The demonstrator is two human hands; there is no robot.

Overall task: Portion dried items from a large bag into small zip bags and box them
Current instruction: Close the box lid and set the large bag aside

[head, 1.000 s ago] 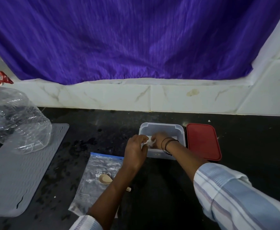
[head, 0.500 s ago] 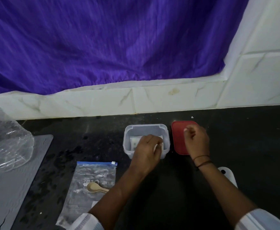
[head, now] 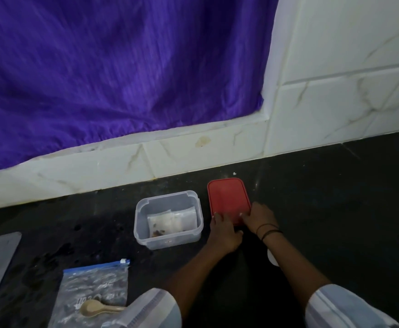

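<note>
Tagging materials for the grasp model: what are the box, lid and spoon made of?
Box: translucent plastic, frosted; the small bags show through its wall.
Lid: opaque red plastic, matte, with a moulded rim.
Spoon: pale tan, dull; wood or bamboo-look, possibly plastic.

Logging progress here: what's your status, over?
Both hands, left and right, on the red lid's near edge. Box open, small bags inside. Nothing between lid and box.

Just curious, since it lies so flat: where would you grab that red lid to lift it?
By its near short edge, coming from the front. The red lid lies flat on the counter, so fingers must hook under an edge; both the left hand and right hand already rest there.
</note>
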